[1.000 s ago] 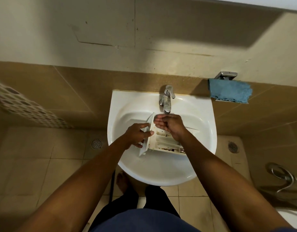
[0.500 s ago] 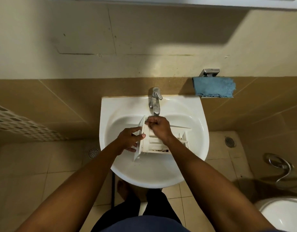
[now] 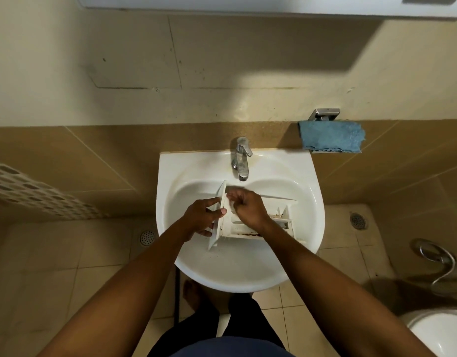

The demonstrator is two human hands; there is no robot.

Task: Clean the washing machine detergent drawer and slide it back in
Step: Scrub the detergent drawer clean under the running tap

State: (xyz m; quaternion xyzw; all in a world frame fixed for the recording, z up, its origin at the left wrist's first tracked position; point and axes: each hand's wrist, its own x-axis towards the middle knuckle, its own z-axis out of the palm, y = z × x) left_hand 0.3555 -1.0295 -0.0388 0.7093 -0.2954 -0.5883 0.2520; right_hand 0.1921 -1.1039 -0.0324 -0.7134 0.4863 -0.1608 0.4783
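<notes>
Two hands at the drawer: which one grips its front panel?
The left hand: it grips the detergent drawer by the front panel's edge. The right hand is over the compartments instead.

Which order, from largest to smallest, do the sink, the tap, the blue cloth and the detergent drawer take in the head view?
1. sink
2. detergent drawer, though partly covered
3. blue cloth; it hangs farther away, so its true rank against the drawer is unsure
4. tap

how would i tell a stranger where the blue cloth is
Start at the white wash basin on the tiled wall. Look beyond its back right corner, below a metal bracket. The blue cloth sits there, the only blue thing among tan tiles.
</notes>
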